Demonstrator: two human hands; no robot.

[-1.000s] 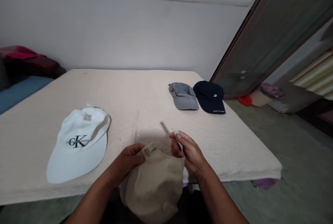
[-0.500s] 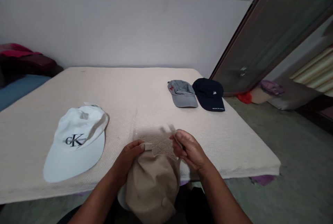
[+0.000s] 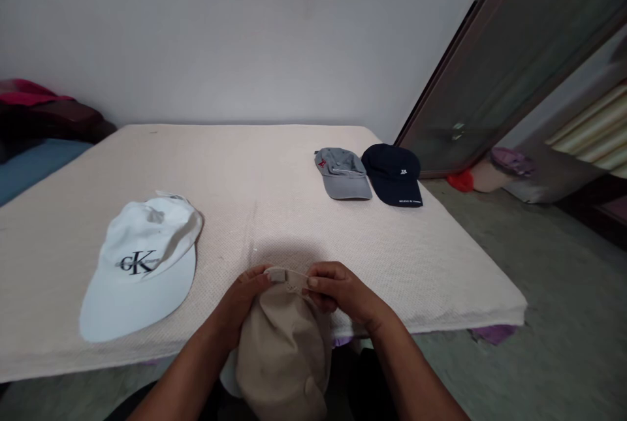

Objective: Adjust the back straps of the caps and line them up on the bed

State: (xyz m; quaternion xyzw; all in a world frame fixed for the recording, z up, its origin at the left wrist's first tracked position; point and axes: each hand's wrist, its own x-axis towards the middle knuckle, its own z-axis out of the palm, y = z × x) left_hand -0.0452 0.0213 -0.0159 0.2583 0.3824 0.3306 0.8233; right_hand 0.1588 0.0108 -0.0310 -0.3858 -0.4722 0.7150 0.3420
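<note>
A beige cap [image 3: 284,349] hangs between my hands at the front edge of the bed, its back opening turned away from me. My left hand [image 3: 245,294] grips the rim beside a small strap end at the back. With thumb and fingers closed, my right hand [image 3: 337,290] pinches the cap's back strap [image 3: 296,279], which now spans the opening between both hands. Part of a pale brim shows low on the left under the crown. To the left lies a white cap [image 3: 142,264] with black "CK" lettering, brim toward me.
A grey cap [image 3: 343,173] and a navy cap [image 3: 392,174] rest side by side at the bed's far right. The bed's cream cover [image 3: 235,173] meets the white wall behind. A dark cabinet [image 3: 494,68] stands right of the bed.
My right hand has moved left and slightly down, bringing the strap across the opening toward my left hand. The strap stood up loose before. My left hand has kept its hold.
</note>
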